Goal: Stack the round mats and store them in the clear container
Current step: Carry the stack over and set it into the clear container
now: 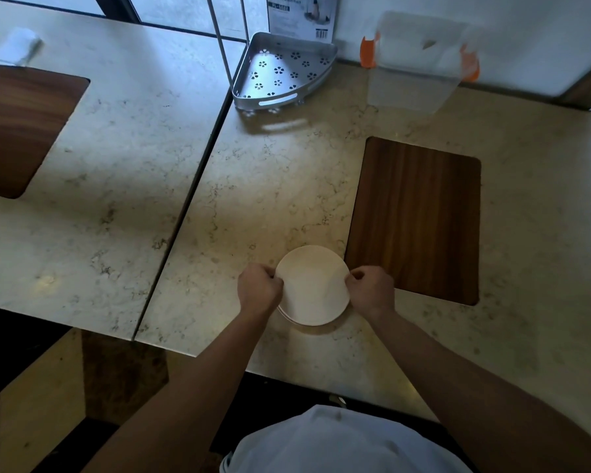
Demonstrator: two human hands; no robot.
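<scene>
A stack of cream round mats [313,285] lies on the marble table near its front edge. My left hand [258,288] grips the stack's left rim and my right hand [371,290] grips its right rim, fingers curled on the edges. Layered edges show at the stack's lower left. The clear container [420,59] with orange clips stands at the back right against the wall, far from the mats.
A dark wooden inlay [415,220] sits in the table just right of the mats. A perforated metal corner shelf [282,70] stands at the back centre beside a metal pole. A second marble table [93,158] adjoins on the left, with its own wooden inlay.
</scene>
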